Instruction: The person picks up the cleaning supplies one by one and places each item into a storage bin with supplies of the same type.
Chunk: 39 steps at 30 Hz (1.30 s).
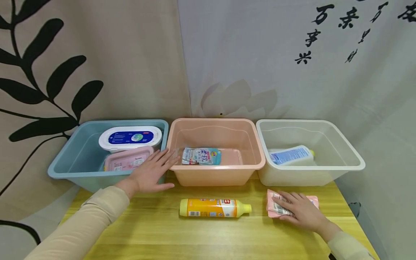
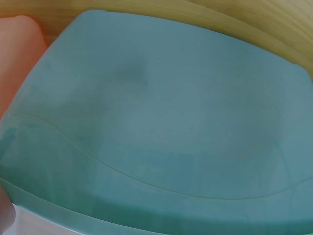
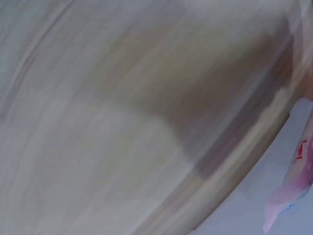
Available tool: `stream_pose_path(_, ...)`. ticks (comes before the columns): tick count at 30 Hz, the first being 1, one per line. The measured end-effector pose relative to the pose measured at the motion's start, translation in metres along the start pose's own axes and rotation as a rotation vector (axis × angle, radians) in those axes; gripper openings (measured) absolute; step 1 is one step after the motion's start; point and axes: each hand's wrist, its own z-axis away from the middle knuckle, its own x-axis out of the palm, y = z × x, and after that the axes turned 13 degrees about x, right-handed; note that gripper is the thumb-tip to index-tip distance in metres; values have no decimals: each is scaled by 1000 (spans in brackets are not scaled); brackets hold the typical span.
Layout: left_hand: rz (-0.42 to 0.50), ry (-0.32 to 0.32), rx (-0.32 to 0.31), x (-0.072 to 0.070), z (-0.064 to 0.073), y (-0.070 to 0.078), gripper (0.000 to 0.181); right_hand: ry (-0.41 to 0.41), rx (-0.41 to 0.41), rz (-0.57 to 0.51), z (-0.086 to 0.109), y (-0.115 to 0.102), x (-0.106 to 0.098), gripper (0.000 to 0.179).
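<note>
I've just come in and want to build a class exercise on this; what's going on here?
A person's right hand holds a pink packet in front of the white bin. The left hand, fingers straight, is at the near right corner of the blue bin. A yellow bottle lies on the table. The blue bin holds a white tub and a pink box, the peach bin a blue-and-white pouch, and the white bin a white bottle.

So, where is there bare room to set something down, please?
The table is bare on the near side of the yellow bottle; so is the peach bin right of its pouch. The blue bin is crowded at right.
</note>
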Motion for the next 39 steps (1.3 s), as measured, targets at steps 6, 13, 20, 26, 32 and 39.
stream_pose_path(6, -5, 2, 1, 1, 0, -1, 86, 32, -54, 12, -12, -6, -10, 60)
stream_pose_path(13, -11, -8, -5, 1, -1, 0, 86, 74, -117, 0, -29, -14, -26, 58)
stream_pose_path(20, -4, -14, -7, -1, 0, 1, 86, 87, -157, 11, -44, -22, -43, 56)
stream_pose_path(26, 1, -14, -7, -2, 0, 2, 86, 88, -184, 11, -52, -27, -53, 55)
stream_pose_path(32, -5, -8, -4, -2, 0, 1, 86, 79, -206, 16, -57, -33, -59, 57)
stream_pose_path(39, -12, -2, -1, 0, -1, 0, 86, 106, -241, 11, -67, -39, -65, 56)
